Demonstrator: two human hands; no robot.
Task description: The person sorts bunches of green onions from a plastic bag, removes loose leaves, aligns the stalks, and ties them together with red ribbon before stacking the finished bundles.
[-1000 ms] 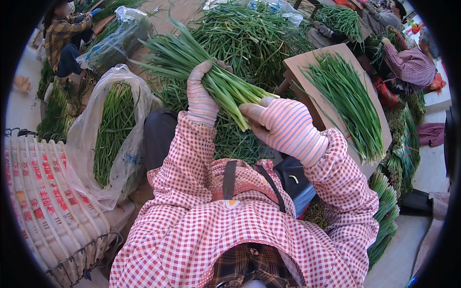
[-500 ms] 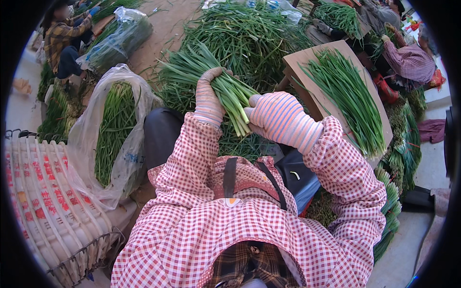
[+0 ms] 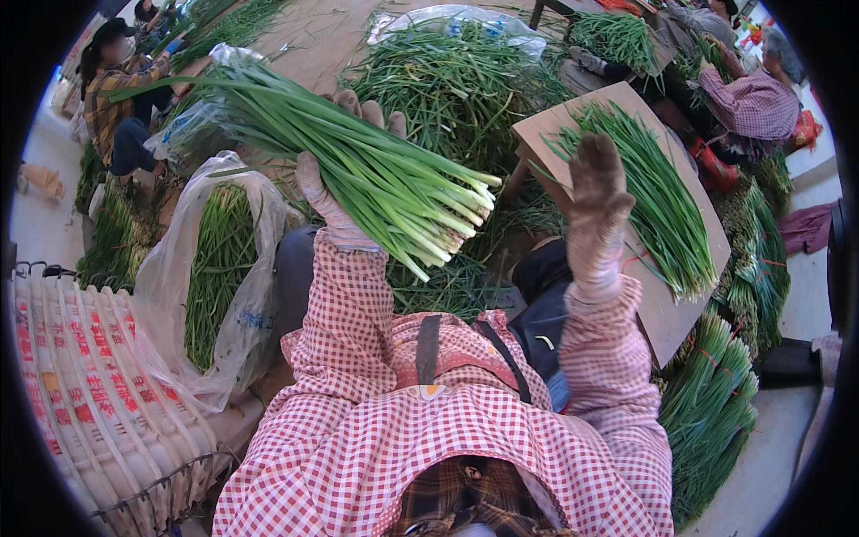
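A loose bunch of long green chives (image 3: 358,157) lies across my left hand (image 3: 331,192), its pale stem ends toward the right and its leaf tips toward the far left. The thumb shows on the near side and the fingertips stick out beyond the far side; the palm is hidden under the leaves. My right hand (image 3: 598,201) is raised beside the stem ends, apart from them, fingers up and nothing in it. Its striped knit glove is stained dark on the palm. Behind it, more chives (image 3: 649,197) lie on a tilted wooden board (image 3: 546,134).
A big heap of chives (image 3: 447,80) is straight ahead. Left are an open clear plastic bag (image 3: 259,188) of chives and a white slatted crate (image 3: 98,385). Tied bundles (image 3: 707,403) lie at the right. Other people (image 3: 121,98) sit at far left and far right.
My right hand has let go of the stem ends and moved right, opening up. My left hand has shifted left and turned, and the bunch now lies spread across it, nearer to view.
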